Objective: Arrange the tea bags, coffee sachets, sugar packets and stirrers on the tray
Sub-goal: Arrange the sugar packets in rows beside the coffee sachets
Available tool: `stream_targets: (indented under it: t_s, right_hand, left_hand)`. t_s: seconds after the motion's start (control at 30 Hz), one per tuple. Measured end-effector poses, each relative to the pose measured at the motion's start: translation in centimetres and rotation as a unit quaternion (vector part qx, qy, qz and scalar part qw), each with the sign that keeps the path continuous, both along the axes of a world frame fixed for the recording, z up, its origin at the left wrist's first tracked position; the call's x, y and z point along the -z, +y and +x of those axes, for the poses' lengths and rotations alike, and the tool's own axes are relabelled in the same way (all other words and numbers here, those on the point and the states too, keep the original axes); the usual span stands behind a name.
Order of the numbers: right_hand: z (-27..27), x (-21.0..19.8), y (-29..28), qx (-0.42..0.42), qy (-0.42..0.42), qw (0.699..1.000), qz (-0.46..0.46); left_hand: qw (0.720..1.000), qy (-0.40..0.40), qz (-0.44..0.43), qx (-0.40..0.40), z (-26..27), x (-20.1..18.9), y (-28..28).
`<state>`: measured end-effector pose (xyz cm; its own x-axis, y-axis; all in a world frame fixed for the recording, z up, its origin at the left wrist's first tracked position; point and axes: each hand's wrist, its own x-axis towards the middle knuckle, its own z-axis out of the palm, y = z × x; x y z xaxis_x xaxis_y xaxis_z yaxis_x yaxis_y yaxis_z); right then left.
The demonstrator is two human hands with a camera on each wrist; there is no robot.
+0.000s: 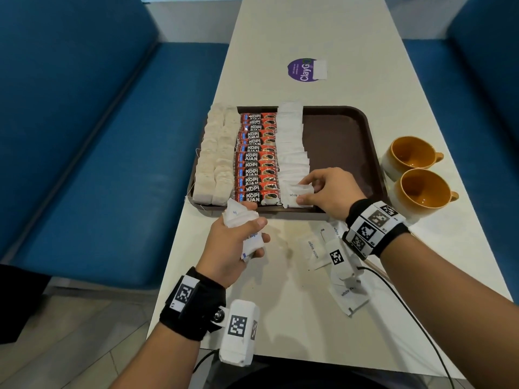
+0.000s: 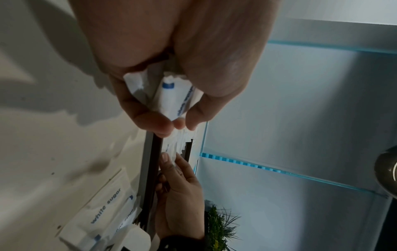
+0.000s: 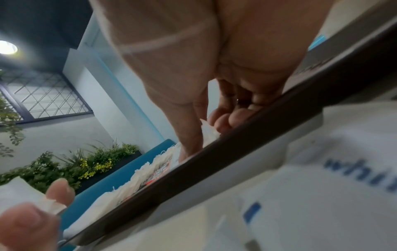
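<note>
A brown tray (image 1: 348, 141) holds two columns of tea bags (image 1: 216, 153), a column of red coffee sachets (image 1: 257, 158) and a column of white sugar packets (image 1: 292, 147). My right hand (image 1: 331, 192) pinches a sugar packet (image 1: 295, 196) at the near end of that column, over the tray's front rim (image 3: 214, 163). My left hand (image 1: 238, 245) hovers just in front of the tray and grips a bundle of sugar packets (image 1: 241, 220), seen close in the left wrist view (image 2: 171, 95). No stirrers can be made out.
Loose sugar packets (image 1: 314, 251) lie on the white table (image 1: 295, 318) under my right wrist. Two ochre mugs (image 1: 415, 175) stand right of the tray. A purple sticker (image 1: 304, 70) lies further back. Blue benches (image 1: 112, 164) flank the table.
</note>
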<state>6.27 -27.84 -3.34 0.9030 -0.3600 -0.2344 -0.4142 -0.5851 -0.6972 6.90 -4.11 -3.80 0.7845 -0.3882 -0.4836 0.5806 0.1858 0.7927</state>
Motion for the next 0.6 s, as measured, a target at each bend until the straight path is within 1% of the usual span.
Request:
stream_targets:
  t_s: [0.1,0.2,0.37,0.5,0.6]
  right_hand:
    - [0.20,-0.20,0.02,-0.017,0.001,1.000,-0.021]
    - [0.28,-0.41,0.07,-0.015,-0.002,0.999,-0.030]
    - [-0.13,-0.49,-0.47,0.053,-0.047,0.997,0.014]
    - [-0.49,-0.32,-0.30,0.055,-0.029,0.998,0.002]
    - [-0.43,-0.30,-0.41,0.064,-0.042,0.997,0.004]
  left_hand:
    - [1.000,0.002,-0.001,0.001,-0.09,-0.09,-0.11]
    - [1.000,0.005,-0.007,0.003,-0.15,-0.16,-0.10]
    - [0.999,0.025,-0.037,0.006,-0.15,-0.45,0.13]
    - [0.998,0.042,-0.056,0.010,-0.12,-0.59,0.13]
    - [0.997,0.046,-0.058,0.014,-0.19,-0.61,0.09]
